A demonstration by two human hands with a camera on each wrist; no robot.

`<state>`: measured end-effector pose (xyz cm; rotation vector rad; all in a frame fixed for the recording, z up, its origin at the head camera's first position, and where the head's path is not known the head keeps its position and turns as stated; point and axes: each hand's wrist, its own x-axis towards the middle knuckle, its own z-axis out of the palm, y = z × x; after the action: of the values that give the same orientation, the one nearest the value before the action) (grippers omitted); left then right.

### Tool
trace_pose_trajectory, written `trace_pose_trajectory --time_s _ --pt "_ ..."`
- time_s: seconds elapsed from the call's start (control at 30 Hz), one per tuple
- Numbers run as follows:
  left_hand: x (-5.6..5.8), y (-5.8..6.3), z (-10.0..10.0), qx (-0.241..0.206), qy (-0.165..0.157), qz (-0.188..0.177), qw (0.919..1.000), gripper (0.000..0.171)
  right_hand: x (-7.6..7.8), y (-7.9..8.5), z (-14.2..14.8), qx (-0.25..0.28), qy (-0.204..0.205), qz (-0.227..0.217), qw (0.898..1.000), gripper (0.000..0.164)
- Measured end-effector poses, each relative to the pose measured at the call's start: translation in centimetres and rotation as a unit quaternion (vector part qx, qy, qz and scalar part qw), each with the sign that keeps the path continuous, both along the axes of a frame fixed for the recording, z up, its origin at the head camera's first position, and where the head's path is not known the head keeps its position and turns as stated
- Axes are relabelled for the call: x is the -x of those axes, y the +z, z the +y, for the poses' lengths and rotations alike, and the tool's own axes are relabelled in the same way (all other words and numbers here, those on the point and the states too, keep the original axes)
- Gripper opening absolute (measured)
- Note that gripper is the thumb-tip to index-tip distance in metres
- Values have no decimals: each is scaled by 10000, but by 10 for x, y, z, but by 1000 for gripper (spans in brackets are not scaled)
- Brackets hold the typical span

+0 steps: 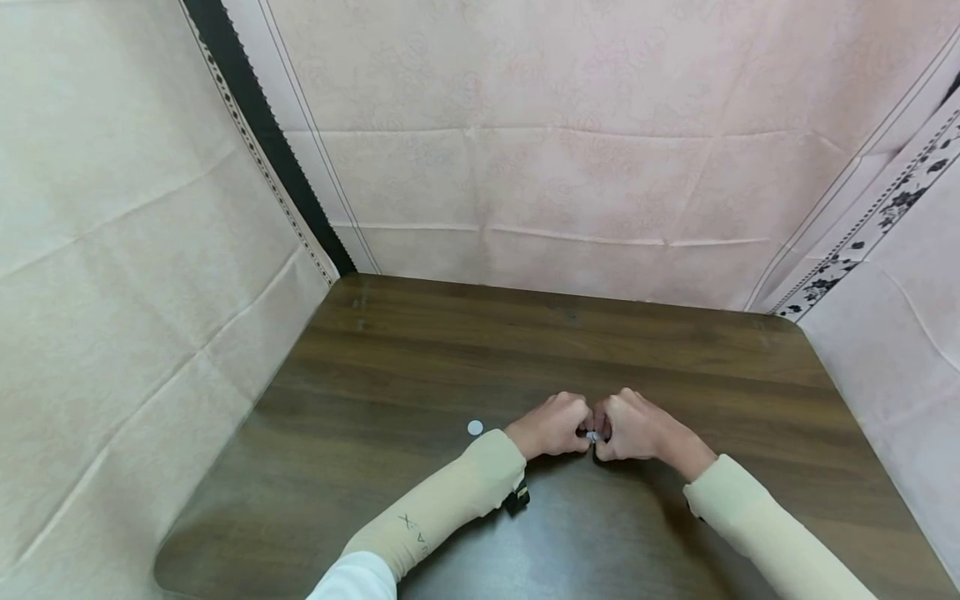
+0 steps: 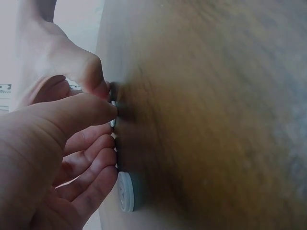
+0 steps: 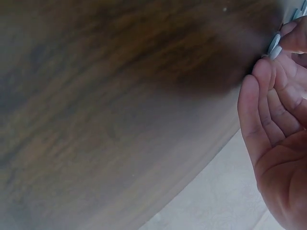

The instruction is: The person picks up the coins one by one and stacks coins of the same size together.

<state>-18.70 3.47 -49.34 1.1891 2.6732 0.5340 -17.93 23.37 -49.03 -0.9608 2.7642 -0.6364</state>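
My left hand and right hand meet over the table with curled fingers. Small white discs show between their fingertips. In the left wrist view, my left thumb lies against the edge of a thin white disc. From the right wrist, two pale edges of white discs appear at the fingertips, close together; how each hand shares them is partly hidden. Left of the left hand, another round white disc lies flat; the left wrist view gives it a ridged rim and a faint marking.
The brown wood-grain table has rounded corners. Pale patterned cloths hang behind it and at both sides, with a dark strip at the back left. A small black device sits under the left wrist.
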Motion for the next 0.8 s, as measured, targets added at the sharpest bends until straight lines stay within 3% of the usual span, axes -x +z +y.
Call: trace_pose_trajectory --time_s 0.4,0.8 --pt "1 -1 0 -24 81 -204 9998 8 -4 3 0 152 -344 -274 9989 11" --pt "4 -2 -2 -77 35 -339 9994 9 -2 6 9 72 -282 -516 9982 10"
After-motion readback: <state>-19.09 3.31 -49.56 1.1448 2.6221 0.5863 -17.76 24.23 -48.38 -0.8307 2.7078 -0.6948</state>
